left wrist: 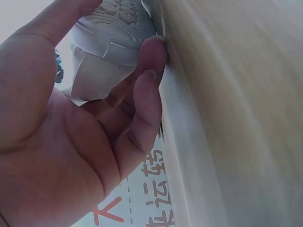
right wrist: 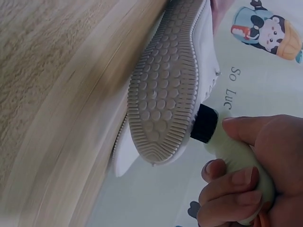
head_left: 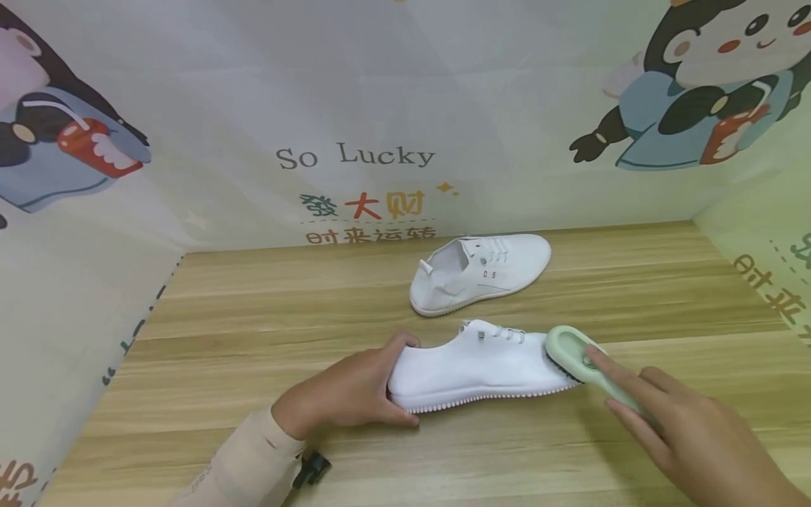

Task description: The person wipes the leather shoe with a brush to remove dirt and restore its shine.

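A white lace-up shoe (head_left: pixel 469 366) is tilted in the head view, its heel to the left. My left hand (head_left: pixel 351 386) grips it round the heel, thumb and fingers on either side. My right hand (head_left: pixel 690 429) holds a pale green brush (head_left: pixel 568 352) by its handle, the index finger lying on the back of the brush head. Its dark bristles (right wrist: pixel 204 124) press against the toe, beside the sole edge. The studded sole (right wrist: pixel 163 90) faces the right wrist camera. In the left wrist view, the fingers (left wrist: pixel 150 101) curl near the table surface.
A second white shoe (head_left: pixel 484 273) lies behind the first, toe to the right. Under both is a wood-grain table (head_left: pixel 266 303). A printed cloth wall (head_left: pixel 367 91) with cartoon figures and lettering encloses the back and sides. A small black clip (head_left: pixel 312 468) is at the left sleeve.
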Demonstrator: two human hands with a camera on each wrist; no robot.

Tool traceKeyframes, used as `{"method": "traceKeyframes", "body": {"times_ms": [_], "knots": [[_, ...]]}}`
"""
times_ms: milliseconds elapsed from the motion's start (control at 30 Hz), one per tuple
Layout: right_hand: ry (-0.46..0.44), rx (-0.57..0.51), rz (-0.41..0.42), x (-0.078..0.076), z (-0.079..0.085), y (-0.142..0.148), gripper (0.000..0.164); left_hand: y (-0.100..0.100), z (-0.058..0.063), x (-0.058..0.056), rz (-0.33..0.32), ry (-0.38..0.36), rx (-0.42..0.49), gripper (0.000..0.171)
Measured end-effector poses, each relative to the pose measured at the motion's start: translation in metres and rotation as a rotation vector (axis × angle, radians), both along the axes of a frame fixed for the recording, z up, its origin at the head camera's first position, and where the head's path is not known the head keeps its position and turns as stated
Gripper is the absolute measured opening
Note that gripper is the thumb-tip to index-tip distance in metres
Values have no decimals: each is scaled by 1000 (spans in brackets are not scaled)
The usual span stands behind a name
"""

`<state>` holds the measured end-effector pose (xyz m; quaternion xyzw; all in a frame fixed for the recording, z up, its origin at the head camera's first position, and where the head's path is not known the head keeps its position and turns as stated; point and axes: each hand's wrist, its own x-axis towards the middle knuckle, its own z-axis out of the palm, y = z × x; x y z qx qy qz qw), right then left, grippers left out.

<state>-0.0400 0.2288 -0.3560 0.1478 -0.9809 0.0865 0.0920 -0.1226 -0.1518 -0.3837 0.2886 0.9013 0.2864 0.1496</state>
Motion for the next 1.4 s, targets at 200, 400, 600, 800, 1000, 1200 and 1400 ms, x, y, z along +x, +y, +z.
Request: {"method": "traceKeyframes", "body": {"times_ms": [200,400,600,800,1000,1200,1400], "knots": [[29,-42,77,-1,-2,-9,64,0,0,0,-3,-10,12,85],[78,-46,173,-5,-4,-27,69,-1,-1,-1,4,-10,7,85],[131,-39,238,-10,-4,-43,65,-2,-1,-2,5,-12,16,85],[167,-34,302,-14,-6,-63,64,-2,-1,-2,4,-12,18,83],[154,-42,349,-19,-6,-83,69,-2,-2,-2,-6,-15,27,82],[142,-40,361,-21,-7,-97,67,-2,-2,-2,-8,-9,20,82],[133,-67,348,-20,-10,-103,64,-2,-1,-2,-12,-8,9,83]]}}
